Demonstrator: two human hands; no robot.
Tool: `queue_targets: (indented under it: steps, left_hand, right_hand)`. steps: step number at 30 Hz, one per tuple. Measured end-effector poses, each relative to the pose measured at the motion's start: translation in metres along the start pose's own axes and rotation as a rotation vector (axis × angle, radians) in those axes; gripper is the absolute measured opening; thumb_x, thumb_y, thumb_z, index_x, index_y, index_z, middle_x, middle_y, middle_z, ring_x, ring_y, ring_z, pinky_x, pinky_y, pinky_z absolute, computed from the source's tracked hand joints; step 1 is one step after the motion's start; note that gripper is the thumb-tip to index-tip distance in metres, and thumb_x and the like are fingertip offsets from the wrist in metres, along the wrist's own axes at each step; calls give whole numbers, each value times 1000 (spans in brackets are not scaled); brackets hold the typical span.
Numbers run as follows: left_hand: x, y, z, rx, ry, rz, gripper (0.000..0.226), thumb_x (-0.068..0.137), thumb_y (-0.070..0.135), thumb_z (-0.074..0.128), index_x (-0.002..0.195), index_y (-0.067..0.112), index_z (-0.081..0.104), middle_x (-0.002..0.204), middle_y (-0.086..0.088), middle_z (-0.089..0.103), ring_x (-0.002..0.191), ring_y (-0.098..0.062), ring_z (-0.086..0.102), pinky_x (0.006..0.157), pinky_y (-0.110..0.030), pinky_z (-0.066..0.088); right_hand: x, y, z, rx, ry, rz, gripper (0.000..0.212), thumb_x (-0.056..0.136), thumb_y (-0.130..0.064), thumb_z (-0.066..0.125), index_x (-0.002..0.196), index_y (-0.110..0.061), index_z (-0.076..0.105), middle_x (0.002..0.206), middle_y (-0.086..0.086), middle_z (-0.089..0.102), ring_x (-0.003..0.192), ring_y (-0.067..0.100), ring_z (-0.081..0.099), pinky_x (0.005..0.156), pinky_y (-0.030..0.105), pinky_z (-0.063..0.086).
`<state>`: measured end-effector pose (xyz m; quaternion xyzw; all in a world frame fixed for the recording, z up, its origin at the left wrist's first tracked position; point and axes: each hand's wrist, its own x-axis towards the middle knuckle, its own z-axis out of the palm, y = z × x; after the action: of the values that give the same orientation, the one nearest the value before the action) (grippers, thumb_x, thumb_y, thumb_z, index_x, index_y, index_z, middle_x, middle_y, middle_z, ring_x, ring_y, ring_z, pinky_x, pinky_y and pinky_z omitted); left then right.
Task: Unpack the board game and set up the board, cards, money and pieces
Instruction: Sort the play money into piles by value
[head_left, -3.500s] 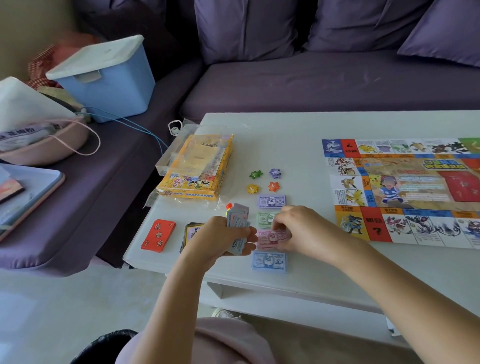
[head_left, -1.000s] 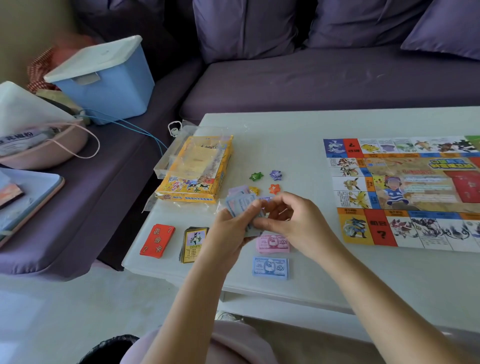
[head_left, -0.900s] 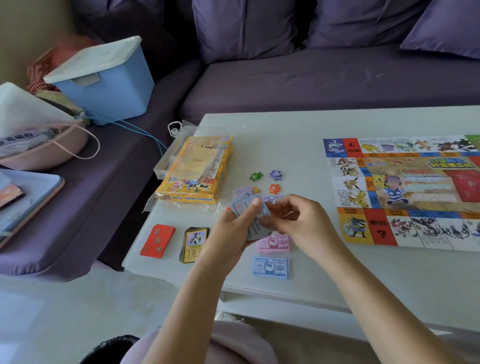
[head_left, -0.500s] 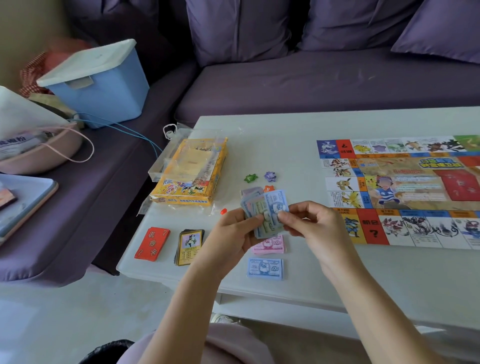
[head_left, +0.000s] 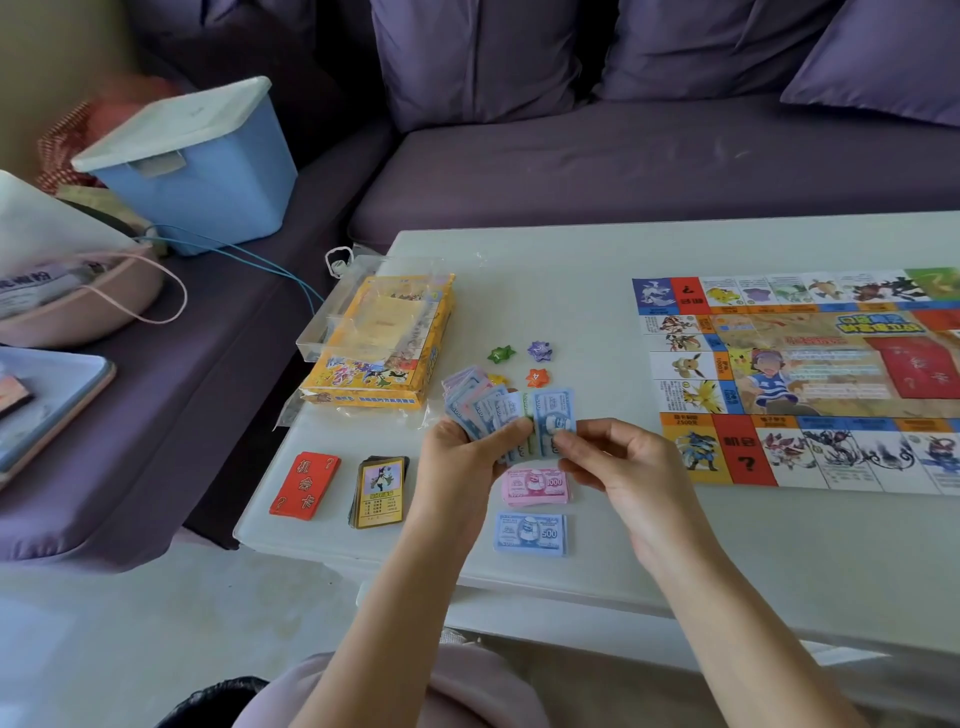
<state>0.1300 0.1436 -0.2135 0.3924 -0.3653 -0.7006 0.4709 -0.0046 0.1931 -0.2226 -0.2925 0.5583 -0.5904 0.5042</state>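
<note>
My left hand (head_left: 462, 462) grips a fanned stack of play money (head_left: 496, 405) above the table. My right hand (head_left: 618, 467) pinches the rightmost blue note (head_left: 556, 415) of that fan. Below the hands lie a pink 1000 pile (head_left: 535, 486) and a blue 500 pile (head_left: 530, 532). A red card deck (head_left: 305, 486) and a yellow-faced card deck (head_left: 381, 491) sit at the front left. Green (head_left: 501, 354), purple (head_left: 539, 351) and orange (head_left: 538, 376) star pieces lie beyond the fan. The board (head_left: 810, 384) lies unfolded on the right.
The yellow game box (head_left: 384, 343) in clear wrapping sits at the table's left edge (head_left: 270, 499). A purple sofa (head_left: 623, 156) runs behind and to the left, carrying a blue lidded bin (head_left: 197, 161), a pink bag (head_left: 78, 301) and a tray (head_left: 52, 405).
Both hands rose off the money piles and spread the notes into a fan. The right hand went from the table to pinching a blue note at the fan's right end.
</note>
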Motion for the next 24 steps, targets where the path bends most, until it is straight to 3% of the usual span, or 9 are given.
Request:
queue_targets:
  steps: [4, 12, 24]
  left_hand:
    - [-1, -5, 0, 12, -8, -6, 30, 71, 3, 66, 100, -1, 62, 96, -17, 72, 86, -27, 70, 74, -32, 58]
    - [-3, 2, 5, -75, 12, -131, 10, 90, -5, 51, 95, 0, 59, 78, -10, 73, 75, -20, 71, 67, -28, 60]
    - [-4, -5, 5, 87, -63, -124, 13, 93, 3, 52, 101, 4, 62, 94, -12, 72, 91, -26, 69, 82, -34, 58]
  right_hand:
    - [-1, 0, 2, 25, -12, 9, 8, 81, -6, 70, 84, -13, 73, 72, 6, 73, 63, 14, 69, 59, 18, 54]
    - [2, 1, -5, -75, 49, -31, 5, 81, -4, 71, 81, -9, 68, 65, 6, 71, 55, 13, 67, 52, 17, 51]
    - [0, 2, -5, -203, 34, -126, 7, 82, -11, 72, 76, -13, 69, 63, 1, 70, 54, 11, 66, 52, 16, 51]
